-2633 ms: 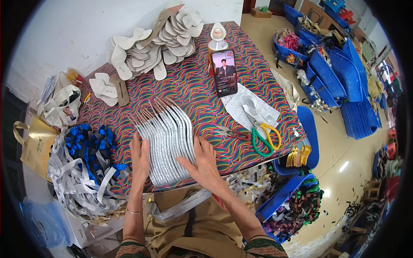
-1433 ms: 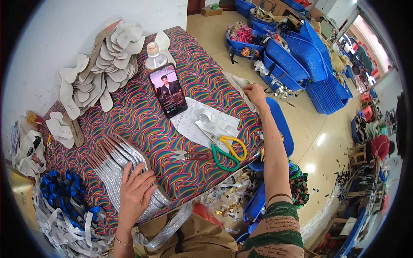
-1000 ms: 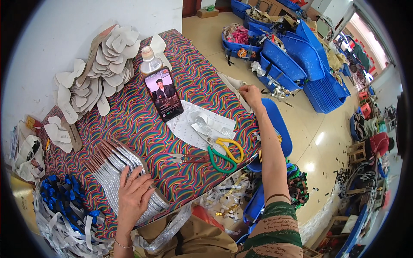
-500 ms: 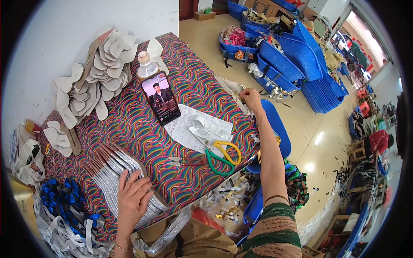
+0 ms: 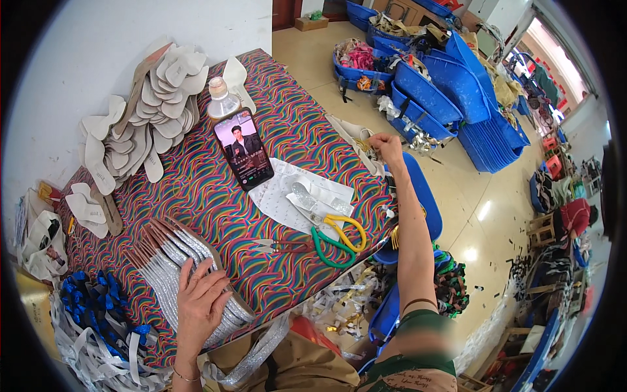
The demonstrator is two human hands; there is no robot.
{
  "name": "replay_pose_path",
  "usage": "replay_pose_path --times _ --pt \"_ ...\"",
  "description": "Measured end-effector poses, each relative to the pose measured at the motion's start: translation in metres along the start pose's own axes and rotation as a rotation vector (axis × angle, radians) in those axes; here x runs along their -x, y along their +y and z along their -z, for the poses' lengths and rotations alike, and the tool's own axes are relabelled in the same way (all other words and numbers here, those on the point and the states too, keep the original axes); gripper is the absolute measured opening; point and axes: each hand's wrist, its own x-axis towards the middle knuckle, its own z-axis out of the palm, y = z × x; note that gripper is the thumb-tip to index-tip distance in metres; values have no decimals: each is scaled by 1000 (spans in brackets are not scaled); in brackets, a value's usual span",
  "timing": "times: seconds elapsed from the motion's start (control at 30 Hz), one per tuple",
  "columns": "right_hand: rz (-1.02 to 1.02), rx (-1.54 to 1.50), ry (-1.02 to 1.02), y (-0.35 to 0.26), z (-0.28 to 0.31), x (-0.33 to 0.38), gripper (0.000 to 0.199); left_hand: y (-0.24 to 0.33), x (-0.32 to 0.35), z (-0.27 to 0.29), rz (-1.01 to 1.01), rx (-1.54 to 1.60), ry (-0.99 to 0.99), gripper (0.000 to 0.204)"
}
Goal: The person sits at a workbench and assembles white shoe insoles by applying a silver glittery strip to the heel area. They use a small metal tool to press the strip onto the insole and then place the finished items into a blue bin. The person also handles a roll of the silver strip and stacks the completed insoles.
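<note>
My left hand (image 5: pixel 199 302) lies flat, fingers spread, on a fanned stack of silver glittery insoles (image 5: pixel 186 274) at the near edge of the table. My right hand (image 5: pixel 385 145) reaches out to the table's right edge and closes on a bundle of pale strips (image 5: pixel 358 140) lying there. Between the hands sit yellow-and-green scissors (image 5: pixel 334 236), small snips (image 5: pixel 277 245) and a white sheet (image 5: pixel 295 197) with silver pieces on it.
The table wears a wavy multicoloured cloth (image 5: pixel 196 189). A phone (image 5: pixel 243 150) leans on a bottle (image 5: pixel 222 101). White insoles (image 5: pixel 140 117) are piled at the back. Blue bins (image 5: pixel 457 85) stand on the floor at right. Blue and silver straps (image 5: pixel 91 320) hang at left.
My right hand left the silver stack, swung far to the right and took hold of the pale strips at the table's edge. My left hand stayed on the stack. The view turned right.
</note>
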Motion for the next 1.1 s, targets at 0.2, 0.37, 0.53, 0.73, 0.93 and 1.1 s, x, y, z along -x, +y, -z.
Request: replay_pose_path --times 0.2,0.37,0.53,0.73,0.93,1.1 --pt "-66 -562 -30 -3 8 5 12 1 0 -1 2 0 3 18" --pt "-75 -620 -99 -4 15 2 15 0 -1 -1 -15 -16 1 19" --pt "4 -531 -144 -30 17 10 15 1 -1 0 -15 -26 5 19" --pt "51 -444 -168 -30 19 7 16 2 -2 0 -19 -29 10 20" --pt "51 -401 -121 -32 16 2 16 2 -3 1 -16 -14 4 20" --pt "54 -715 -95 -61 22 15 16 1 -3 1 -18 6 0 20"
